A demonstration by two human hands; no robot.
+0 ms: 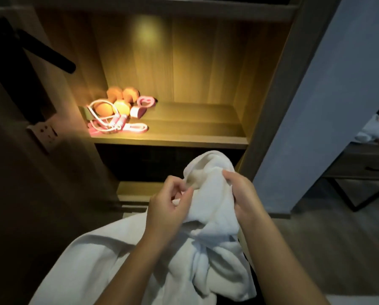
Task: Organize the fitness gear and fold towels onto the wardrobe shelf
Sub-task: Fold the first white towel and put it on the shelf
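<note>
fingers: your left hand (171,204) pinches a towel edge, your right hand (239,192) is curled round a thick fold | towel (210,219): white, bunched, near you, below the lit shelf (184,140) | handling: I judge it soft, light, limp; better take two corners | far left on shelf: fitness gear (116,111)

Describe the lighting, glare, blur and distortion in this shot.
Head view: a warm light fills the wardrobe shelf, leaves a glare spot on the back panel and overexposes the fitness gear at its left end. In the same view the surroundings are dim. The towel, left hand and right hand look a little soft, and the wide lens slants the wardrobe's sides.
</note>
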